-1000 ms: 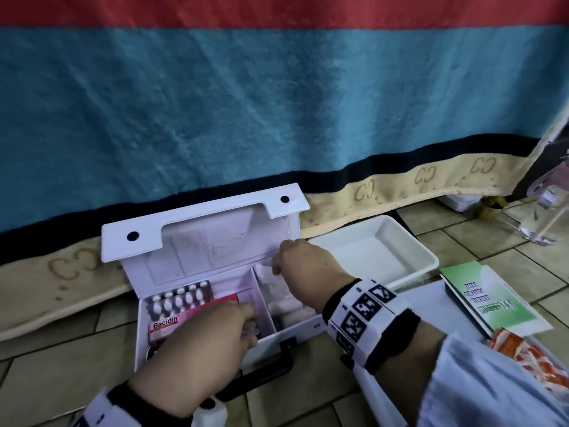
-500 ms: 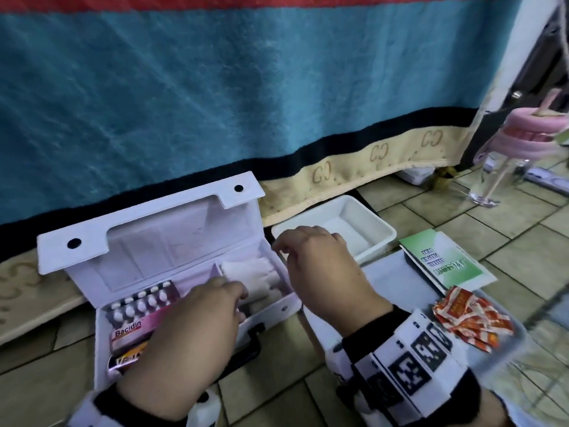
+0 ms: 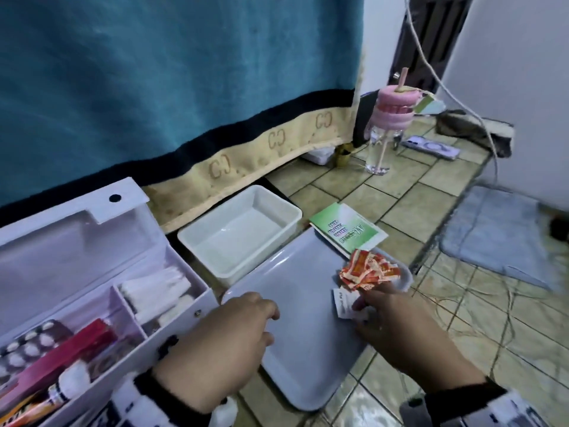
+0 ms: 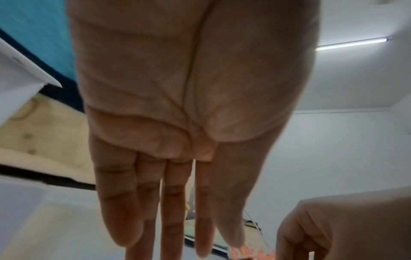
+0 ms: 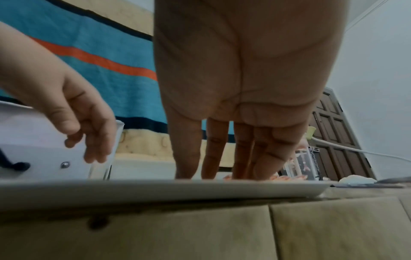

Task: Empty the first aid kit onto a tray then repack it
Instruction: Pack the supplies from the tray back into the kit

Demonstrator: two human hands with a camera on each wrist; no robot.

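The white first aid kit [image 3: 181,315] stands open on the floor at the left. It holds a blister pack [image 3: 27,343], a pink box [image 3: 61,362], a tube and white swabs [image 3: 154,288]. To its right lies the flat grey tray [image 3: 301,349], which carries orange sachets [image 3: 369,271] at its far right. My right hand [image 3: 361,308] reaches down beside them, straight fingers [image 5: 222,163] touching a small white packet [image 3: 341,303] on the tray. My left hand [image 3: 271,325] hovers over the tray's left edge, relaxed and holding nothing.
A white plastic tub [image 3: 277,208] sits behind the tray and a green leaflet [image 3: 345,232] lies at its far corner. Further right stand a pink-lidded bottle [image 3: 391,124], a blue mat [image 3: 498,235] and loose cables [image 3: 492,149]. A teal blanket [image 3: 154,87] hangs behind.
Both hands have left the kit's compartments and moved right over the tray. The right hand now touches a white packet on the tray. My view has swung to the right.
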